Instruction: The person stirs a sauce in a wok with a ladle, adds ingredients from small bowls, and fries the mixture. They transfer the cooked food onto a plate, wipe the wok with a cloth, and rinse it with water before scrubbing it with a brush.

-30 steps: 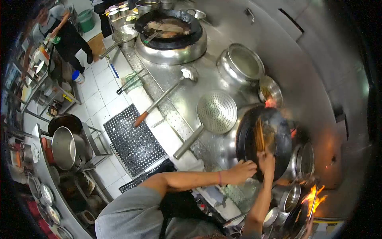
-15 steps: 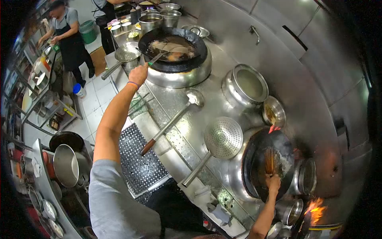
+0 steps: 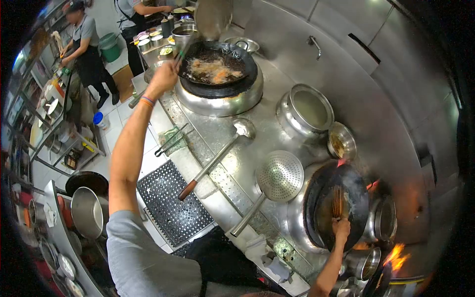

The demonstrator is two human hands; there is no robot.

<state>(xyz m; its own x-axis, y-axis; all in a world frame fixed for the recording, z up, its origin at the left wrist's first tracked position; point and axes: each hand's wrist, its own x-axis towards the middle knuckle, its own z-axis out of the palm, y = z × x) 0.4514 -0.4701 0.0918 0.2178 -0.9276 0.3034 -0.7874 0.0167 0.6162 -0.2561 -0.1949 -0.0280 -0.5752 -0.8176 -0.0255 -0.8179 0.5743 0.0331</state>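
Observation:
My left hand (image 3: pixel 164 78) is closed on the green-marked handle of a large round skimmer-like tool (image 3: pixel 213 19), blurred and raised above the back wok (image 3: pixel 187 85). Pieces of food (image 3: pixel 213 71) bubble in dark oil in that wok. At the lower right, my right hand (image 3: pixel 341 227) grips a bamboo brush (image 3: pixel 338 203), its bristles down inside the front wok (image 3: pixel 357 190), where steam rises.
A perforated strainer (image 3: pixel 280 176) and a wooden-handled ladle (image 3: pixel 213 166) lie on the steel stove top. Pots (image 3: pixel 310 108) stand along the back. Flames (image 3: pixel 396 258) burn at lower right. Two co-workers (image 3: pixel 89 47) stand at upper left.
My left hand has moved up and slightly left, lifting the round tool out of the oil, which now bubbles more. My right hand stays at the front wok with the brush.

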